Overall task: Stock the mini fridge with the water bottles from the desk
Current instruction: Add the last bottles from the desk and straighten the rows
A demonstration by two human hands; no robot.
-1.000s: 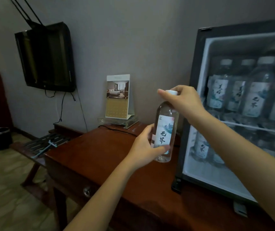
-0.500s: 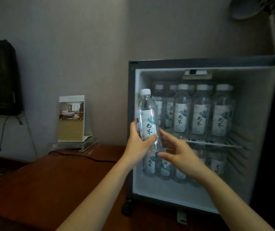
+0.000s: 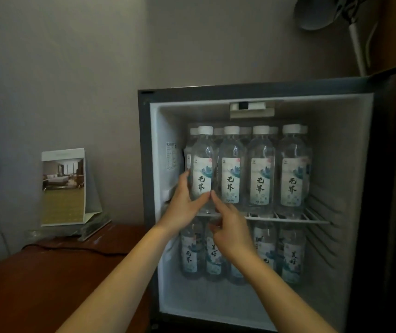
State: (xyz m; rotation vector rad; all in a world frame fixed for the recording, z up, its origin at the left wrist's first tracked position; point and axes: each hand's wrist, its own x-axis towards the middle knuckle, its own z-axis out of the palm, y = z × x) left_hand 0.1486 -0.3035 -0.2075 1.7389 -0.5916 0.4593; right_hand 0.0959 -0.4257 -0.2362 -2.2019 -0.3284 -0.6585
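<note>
Water bottle (image 3: pixel 201 164): clear plastic, white cap, pale label with black brush characters under a blue-green landscape print. It stands upright at the left end of the front row on the upper wire shelf (image 3: pixel 312 221) of the open mini fridge (image 3: pixel 345 164); its base is hidden behind the hands.
Left hand (image 3: pixel 181 210): thumb and fingers wrapped round the lower label.
Right hand (image 3: pixel 231 234): index fingertip against the bottle's lower right side, other fingers loosely curled, holding nothing.
</note>
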